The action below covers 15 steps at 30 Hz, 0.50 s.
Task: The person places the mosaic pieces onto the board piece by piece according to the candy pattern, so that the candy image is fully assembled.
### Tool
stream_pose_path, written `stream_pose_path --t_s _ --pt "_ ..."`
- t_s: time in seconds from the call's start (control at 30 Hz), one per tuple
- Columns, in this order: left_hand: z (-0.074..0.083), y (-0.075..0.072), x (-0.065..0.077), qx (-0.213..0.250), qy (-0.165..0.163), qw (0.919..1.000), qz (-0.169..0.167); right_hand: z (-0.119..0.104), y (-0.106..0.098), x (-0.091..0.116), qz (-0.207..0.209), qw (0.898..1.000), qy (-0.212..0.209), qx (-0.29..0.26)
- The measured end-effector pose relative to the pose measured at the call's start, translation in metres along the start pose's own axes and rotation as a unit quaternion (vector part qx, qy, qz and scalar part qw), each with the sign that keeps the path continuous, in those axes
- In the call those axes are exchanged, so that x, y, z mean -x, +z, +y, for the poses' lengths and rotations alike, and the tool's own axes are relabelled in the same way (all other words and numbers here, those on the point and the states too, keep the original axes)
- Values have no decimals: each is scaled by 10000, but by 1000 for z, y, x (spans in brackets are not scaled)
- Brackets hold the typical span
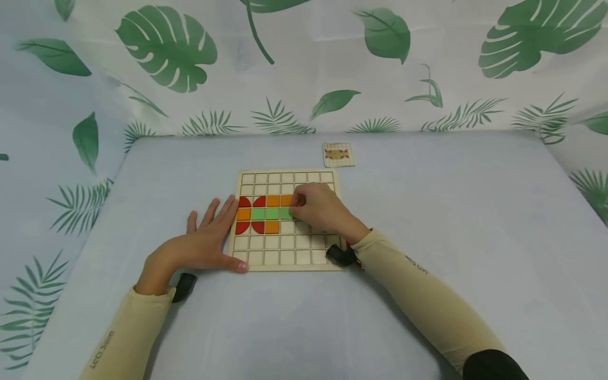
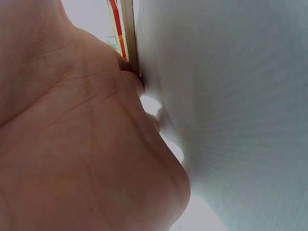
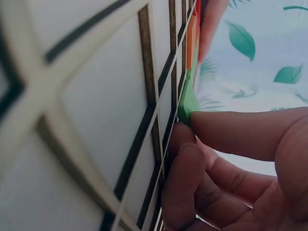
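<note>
A wooden grid board (image 1: 287,268) lies flat on the table. Along its left edge rests my left hand (image 1: 201,248), fingers spread and straight, thumb at the front left corner; the left wrist view shows the palm beside the board's side (image 2: 129,33). Over the middle of the grid, my right hand (image 1: 320,208) pinches a green square tile (image 3: 188,103) at the right end of the green row, thumb against its edge and the tile slightly tilted. Red quarter-round tiles (image 1: 242,227), orange square tiles (image 1: 272,227) and other green tiles (image 1: 257,213) fill cells on the left part.
Behind the board's right corner lies a small pattern card (image 1: 338,154) with a red, orange and green design on a grid. A pale cloth covers the table (image 1: 451,211). A leaf-printed curtain (image 1: 294,63) hangs at the table's back edge.
</note>
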<state>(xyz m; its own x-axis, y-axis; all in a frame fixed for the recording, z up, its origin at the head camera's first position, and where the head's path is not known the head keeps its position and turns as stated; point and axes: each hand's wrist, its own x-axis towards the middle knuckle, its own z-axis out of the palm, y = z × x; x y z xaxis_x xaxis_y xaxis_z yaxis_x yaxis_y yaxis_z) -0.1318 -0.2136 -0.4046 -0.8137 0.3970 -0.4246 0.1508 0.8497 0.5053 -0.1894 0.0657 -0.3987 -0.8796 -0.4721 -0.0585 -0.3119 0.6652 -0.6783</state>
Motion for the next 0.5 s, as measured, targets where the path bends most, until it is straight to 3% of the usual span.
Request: stream_pose_path --t_s 0.5 --pt "-1 1 1 3 35 10000 21 0 -1 1 -163 9994 -294 119"
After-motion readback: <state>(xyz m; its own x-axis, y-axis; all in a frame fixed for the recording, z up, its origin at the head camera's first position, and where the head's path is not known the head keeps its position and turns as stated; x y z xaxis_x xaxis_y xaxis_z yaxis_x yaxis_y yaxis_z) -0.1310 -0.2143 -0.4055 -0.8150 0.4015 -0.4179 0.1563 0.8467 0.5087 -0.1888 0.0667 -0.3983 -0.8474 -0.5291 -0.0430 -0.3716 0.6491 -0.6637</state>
